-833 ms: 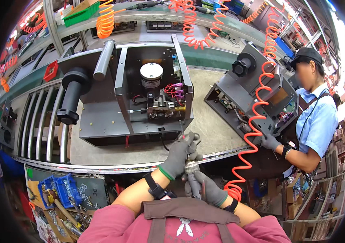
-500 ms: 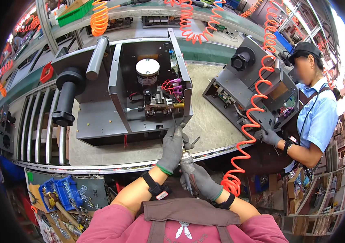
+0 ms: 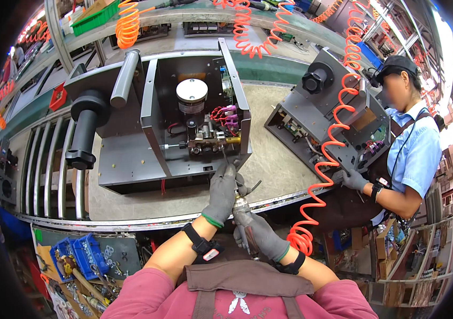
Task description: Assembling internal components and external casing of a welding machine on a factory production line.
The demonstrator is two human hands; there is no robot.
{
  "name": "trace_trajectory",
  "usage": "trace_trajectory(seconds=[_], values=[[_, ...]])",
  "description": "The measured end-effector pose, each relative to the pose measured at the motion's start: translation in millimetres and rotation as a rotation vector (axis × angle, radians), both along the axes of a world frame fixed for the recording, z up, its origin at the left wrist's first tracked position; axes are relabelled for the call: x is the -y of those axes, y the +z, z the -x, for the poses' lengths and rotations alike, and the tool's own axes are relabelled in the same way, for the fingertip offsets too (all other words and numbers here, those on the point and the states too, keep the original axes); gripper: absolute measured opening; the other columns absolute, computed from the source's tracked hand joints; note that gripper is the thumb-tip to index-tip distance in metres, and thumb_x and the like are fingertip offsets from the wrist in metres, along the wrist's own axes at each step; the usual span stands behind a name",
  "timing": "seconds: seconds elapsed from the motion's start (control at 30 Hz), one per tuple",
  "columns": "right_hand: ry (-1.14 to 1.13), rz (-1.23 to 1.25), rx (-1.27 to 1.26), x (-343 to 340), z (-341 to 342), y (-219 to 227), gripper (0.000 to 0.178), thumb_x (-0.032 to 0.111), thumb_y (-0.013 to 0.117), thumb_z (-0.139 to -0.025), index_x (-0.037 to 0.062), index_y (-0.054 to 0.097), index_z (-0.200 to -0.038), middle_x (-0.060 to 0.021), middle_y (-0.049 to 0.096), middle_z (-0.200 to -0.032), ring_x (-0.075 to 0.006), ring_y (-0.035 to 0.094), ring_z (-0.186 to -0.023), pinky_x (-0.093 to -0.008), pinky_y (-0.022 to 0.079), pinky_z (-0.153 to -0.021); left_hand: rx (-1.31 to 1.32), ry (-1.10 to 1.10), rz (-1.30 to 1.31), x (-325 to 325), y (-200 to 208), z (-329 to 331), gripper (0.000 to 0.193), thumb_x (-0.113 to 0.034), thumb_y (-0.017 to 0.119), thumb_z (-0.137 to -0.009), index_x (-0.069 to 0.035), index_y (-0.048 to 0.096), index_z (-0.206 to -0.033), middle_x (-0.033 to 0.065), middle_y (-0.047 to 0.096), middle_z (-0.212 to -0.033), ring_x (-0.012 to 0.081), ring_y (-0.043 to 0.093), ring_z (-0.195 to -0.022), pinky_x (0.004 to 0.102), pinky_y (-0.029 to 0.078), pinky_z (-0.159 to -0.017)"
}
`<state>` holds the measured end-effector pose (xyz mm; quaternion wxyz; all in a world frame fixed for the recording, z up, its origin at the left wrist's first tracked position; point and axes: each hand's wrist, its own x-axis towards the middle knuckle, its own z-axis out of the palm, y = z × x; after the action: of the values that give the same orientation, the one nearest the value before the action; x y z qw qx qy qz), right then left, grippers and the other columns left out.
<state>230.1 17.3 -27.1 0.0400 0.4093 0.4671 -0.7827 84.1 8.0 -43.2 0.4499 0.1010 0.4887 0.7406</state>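
Observation:
My left hand, in a grey glove, is closed at the front edge of a dark grey metal machine housing. A thin dark shaft projects past its fingertips toward a brass-and-metal valve block; most of what the fingers hold is hidden. Just below, my right hand, also gloved, is wrapped around a power screwdriver with a silvery front end. Inside the housing stand a white-topped cylinder and red wires with purple connectors.
A red coiled air hose hangs to my right. Beyond it a co-worker handles a second housing. Metal rollers lie left of the worktable. Blue bins with hardware stand at lower left.
The view has shifted slightly. The thin shaft at my left fingertips appears a little nearer the valve block. Both hands keep their grips.

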Motion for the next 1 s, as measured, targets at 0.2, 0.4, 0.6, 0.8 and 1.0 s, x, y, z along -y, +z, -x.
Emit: trace_trajectory(seconds=[0.2,0.4,0.6,0.8,1.0], values=[[-0.11,0.276,-0.02,1.3,3.1,3.8,0.056,0.06,0.041,-0.091,0.0071,0.054,-0.104,-0.0053,0.057,-0.067,-0.0158,0.056,-0.056,-0.028,0.046,-0.053,0.051,-0.029,0.011,1.7,1.3,2.9,0.031,-0.031,0.044,-0.097,-0.004,0.052,-0.11,0.0046,0.05,-0.07,0.0147,0.054,-0.052,0.0317,0.055,-0.052],[-0.204,0.496,-0.253,20.2,5.4,14.6,0.045,0.054,0.043,-0.093,0.0114,0.053,-0.103,-0.0039,0.056,-0.066,-0.016,0.056,-0.055,-0.0276,0.047,-0.051,0.191,-0.091,-0.008,4.4,8.5,9.9,0.031,-0.031,0.043,-0.097,-0.005,0.051,-0.112,0.0036,0.049,-0.069,0.0132,0.052,-0.051,0.0322,0.056,-0.052],[-0.169,0.388,-0.191,23.3,13.5,25.5,0.031,0.044,0.047,-0.092,0.013,0.05,-0.095,-0.0021,0.05,-0.062,-0.015,0.049,-0.049,-0.0271,0.041,-0.045,0.158,-0.097,0.032,5.9,16.3,10.3,0.032,-0.032,0.04,-0.098,-0.006,0.049,-0.114,0.0035,0.047,-0.069,0.0121,0.047,-0.05,0.0325,0.056,-0.053],[-0.178,0.383,-0.157,26.3,15.3,34.9,0.03,0.042,0.046,-0.092,0.0132,0.051,-0.096,-0.0017,0.049,-0.062,-0.0147,0.049,-0.049,-0.0272,0.041,-0.045,0.149,-0.121,0.032,5.9,17.1,12.0,0.034,-0.034,0.039,-0.099,-0.006,0.049,-0.114,0.0033,0.047,-0.069,0.0123,0.047,-0.05,0.0328,0.055,-0.053],[-0.159,0.377,-0.145,25.6,15.4,37.0,0.031,0.043,0.044,-0.092,0.0135,0.051,-0.099,-0.0011,0.049,-0.063,-0.014,0.049,-0.05,-0.0266,0.042,-0.046,0.133,-0.125,0.022,7.0,17.8,11.4,0.036,-0.036,0.038,-0.099,-0.006,0.048,-0.115,0.0031,0.046,-0.069,0.0119,0.047,-0.051,0.0333,0.056,-0.054]])
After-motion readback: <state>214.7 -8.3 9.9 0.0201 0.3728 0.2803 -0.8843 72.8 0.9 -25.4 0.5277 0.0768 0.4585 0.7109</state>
